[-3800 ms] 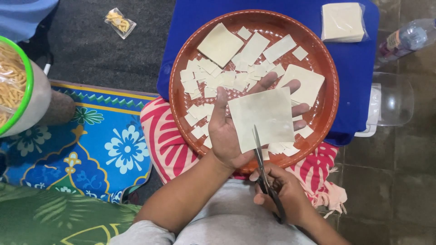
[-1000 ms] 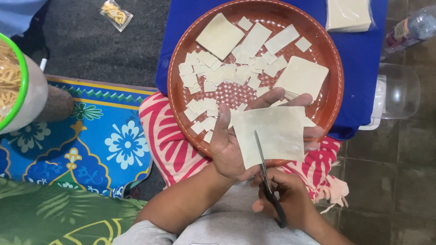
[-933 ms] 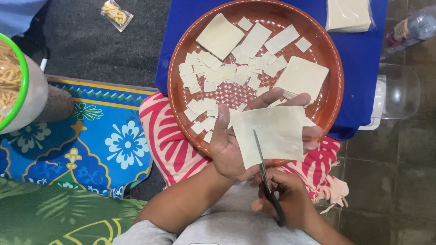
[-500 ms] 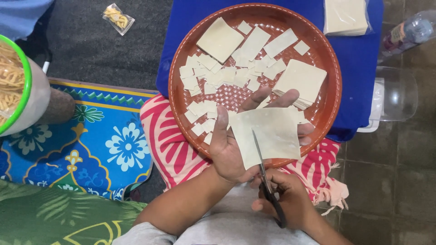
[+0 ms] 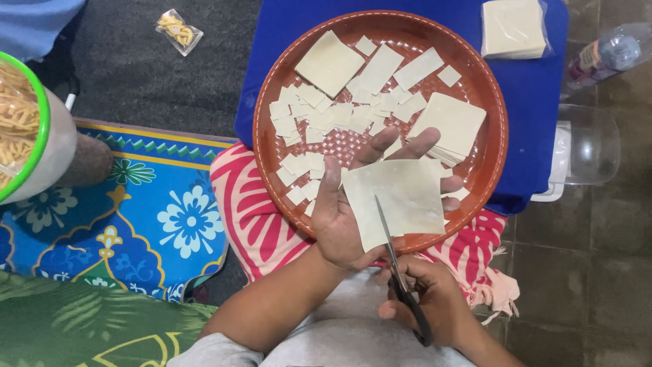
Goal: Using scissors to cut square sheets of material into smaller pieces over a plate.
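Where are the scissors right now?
In the head view, bottom centre-right: the scissors are in the right hand, blades on the pale square sheet held by the left hand.

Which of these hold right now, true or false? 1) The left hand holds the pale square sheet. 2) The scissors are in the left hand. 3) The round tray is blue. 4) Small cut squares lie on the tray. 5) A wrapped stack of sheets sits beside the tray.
1) The left hand holds the pale square sheet: true.
2) False: the scissors are in the right hand, their blade over the sheet.
3) False: the round tray is reddish-brown; the surface under it is blue.
4) Small cut squares lie on the tray: true.
5) The wrapped stack of sheets sits beside the tray: true.
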